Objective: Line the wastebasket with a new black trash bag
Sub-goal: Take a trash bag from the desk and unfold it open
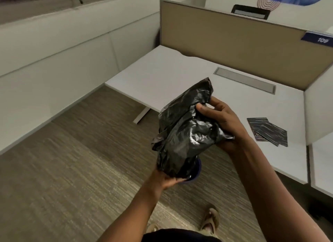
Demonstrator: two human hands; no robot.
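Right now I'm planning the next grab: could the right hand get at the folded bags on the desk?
Probably not yet: the right hand is gripping the black trash bag. The folded bags lie uncovered on the desk beside it, so the path looks free once it lets go.

A white desk (173, 70) is standing against a beige partition panel (234, 38), and a grey cable slot (245, 80) is lying in its top. Brown striped carpet (63, 160) is covering the floor. White low wall panels (54, 48) are running along the left side. A blue sign (318, 38) is sitting on the partition's edge.
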